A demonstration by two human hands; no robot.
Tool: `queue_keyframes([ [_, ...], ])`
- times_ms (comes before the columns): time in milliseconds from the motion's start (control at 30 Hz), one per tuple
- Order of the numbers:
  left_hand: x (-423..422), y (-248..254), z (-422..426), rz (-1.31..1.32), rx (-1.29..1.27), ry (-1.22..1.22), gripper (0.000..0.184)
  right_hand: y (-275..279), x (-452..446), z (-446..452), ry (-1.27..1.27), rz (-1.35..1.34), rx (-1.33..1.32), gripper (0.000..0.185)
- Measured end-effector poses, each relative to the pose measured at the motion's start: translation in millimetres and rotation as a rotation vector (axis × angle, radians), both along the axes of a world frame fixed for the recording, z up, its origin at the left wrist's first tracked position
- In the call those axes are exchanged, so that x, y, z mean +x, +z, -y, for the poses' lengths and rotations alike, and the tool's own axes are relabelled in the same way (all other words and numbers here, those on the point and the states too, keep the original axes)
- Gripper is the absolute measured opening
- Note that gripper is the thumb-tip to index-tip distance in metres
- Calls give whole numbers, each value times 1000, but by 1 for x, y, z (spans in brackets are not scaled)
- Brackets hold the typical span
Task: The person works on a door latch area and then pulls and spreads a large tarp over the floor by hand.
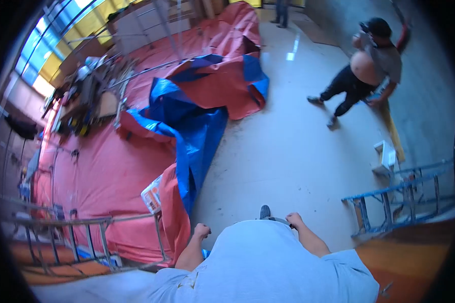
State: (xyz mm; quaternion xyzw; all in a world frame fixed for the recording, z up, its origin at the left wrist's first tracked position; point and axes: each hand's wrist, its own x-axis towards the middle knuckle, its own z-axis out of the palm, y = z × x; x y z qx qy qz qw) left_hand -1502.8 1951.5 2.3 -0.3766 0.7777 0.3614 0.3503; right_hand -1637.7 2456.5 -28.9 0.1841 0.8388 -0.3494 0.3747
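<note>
My left hand [202,231] hangs beside my body with its fingers curled in, and nothing shows in it. It is nearest to the edge of the red and blue tarp [199,136]. My right hand [294,219] is bent in front of my waist with its fingers curled. A small dark spot shows at its inner side; what it is, if held, I cannot make out. A bit of blue [206,253] shows beside my left forearm. One dark shoe [265,211] is visible on the pale floor ahead of me.
A blue ladder [389,204] is at right, near a white box-like object [384,156]. A metal frame [88,230] stands at left over the tarp. Piled boards and tools [88,98] lie beyond. A person [371,68] stands by the right wall; another person's legs [281,14] show farther back.
</note>
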Motion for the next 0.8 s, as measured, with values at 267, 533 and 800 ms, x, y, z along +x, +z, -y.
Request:
queue_keyframes([
  [267, 46, 33, -37, -170, 315, 679, 25, 1, -34, 30, 316, -52, 7, 28],
  [533, 67, -31, -43, -173, 596, 1149, 37, 37, -55, 52, 265, 116, -35, 25],
  [800, 85, -5, -59, -162, 525, 907, 52, 43, -64, 62, 259, 130, -95, 25],
])
